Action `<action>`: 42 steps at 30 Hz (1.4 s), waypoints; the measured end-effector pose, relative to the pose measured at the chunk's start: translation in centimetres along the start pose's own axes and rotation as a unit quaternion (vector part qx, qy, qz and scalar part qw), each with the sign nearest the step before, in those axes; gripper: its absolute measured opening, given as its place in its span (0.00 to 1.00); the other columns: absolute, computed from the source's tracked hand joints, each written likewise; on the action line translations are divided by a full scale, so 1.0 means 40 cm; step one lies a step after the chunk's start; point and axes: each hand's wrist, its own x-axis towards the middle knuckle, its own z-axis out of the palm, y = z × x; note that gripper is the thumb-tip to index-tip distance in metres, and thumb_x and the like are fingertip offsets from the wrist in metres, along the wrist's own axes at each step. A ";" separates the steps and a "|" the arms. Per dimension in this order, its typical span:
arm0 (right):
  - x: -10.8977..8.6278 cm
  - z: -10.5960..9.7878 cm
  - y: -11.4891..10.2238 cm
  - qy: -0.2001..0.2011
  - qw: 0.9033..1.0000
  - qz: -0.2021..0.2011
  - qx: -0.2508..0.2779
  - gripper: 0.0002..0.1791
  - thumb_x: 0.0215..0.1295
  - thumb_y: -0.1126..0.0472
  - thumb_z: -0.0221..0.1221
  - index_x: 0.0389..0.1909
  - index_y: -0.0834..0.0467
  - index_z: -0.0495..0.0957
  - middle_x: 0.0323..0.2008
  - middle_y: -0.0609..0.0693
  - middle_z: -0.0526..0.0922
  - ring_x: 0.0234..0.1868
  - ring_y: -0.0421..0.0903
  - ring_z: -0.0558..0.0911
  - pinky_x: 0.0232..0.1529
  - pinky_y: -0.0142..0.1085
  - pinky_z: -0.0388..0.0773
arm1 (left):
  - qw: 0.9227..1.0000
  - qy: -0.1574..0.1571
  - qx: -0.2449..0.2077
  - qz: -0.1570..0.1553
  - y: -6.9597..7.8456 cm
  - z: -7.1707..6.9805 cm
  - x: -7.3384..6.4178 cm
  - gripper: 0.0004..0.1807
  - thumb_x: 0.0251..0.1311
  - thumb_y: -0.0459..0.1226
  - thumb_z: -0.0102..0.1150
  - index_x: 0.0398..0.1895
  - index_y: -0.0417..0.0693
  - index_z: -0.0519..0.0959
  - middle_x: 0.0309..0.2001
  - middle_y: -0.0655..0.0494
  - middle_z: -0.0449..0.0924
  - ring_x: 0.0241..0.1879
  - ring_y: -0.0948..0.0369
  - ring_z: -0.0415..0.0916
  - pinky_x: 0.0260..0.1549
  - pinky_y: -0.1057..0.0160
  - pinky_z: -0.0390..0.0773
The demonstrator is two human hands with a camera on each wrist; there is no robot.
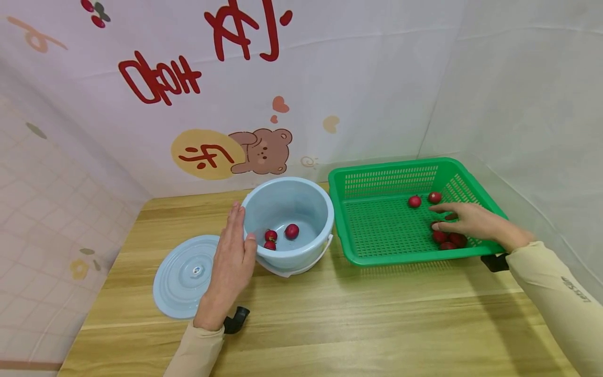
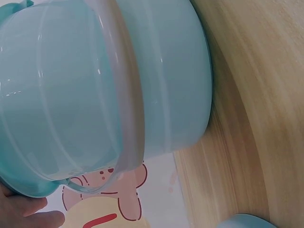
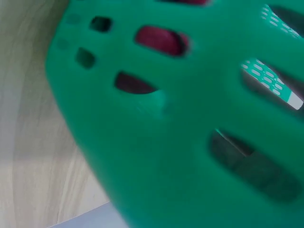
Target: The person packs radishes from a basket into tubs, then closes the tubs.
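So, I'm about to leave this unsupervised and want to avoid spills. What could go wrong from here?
The red produce under the right grip is round and bunched, so a piece might roll off when touched.

The wrist camera hangs close outside the basket; it could catch the rim as the arm lifts.

The left grip is at the rim of the uncovered bucket; a hard push might tip it.

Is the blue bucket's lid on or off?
Off. The round blue lid lies on the wooden table, left of the bucket, whose uncovered top shows red fruits inside.
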 end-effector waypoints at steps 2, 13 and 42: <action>0.005 0.003 0.002 -0.004 1.000 -0.007 -0.002 0.34 0.73 0.47 0.62 0.71 0.64 0.72 0.63 0.68 0.78 0.57 0.64 0.83 0.54 0.62 0.78 | 1.000 -0.001 0.001 -0.001 -0.001 -0.001 -0.001 0.34 0.78 0.41 0.43 0.83 0.41 0.52 0.83 0.48 0.47 0.81 0.51 0.46 0.72 0.32 0.54; 0.022 0.018 0.016 -0.011 1.000 -0.028 -0.010 0.28 0.74 0.52 0.62 0.67 0.64 0.76 0.57 0.66 0.83 0.53 0.60 0.86 0.57 0.64 0.76 | 1.000 -0.004 0.000 -0.003 0.001 -0.003 -0.001 0.34 0.78 0.41 0.42 0.83 0.41 0.52 0.84 0.51 0.45 0.82 0.52 0.44 0.73 0.33 0.53; 0.015 0.020 0.025 0.046 0.997 -0.046 -0.033 0.12 0.71 0.64 0.64 0.52 0.56 0.87 0.48 0.53 0.88 0.49 0.56 0.84 0.46 0.52 0.81 | 1.000 0.000 0.006 -0.002 0.000 0.003 0.000 0.34 0.79 0.42 0.41 0.83 0.41 0.51 0.84 0.54 0.44 0.82 0.51 0.45 0.73 0.33 0.54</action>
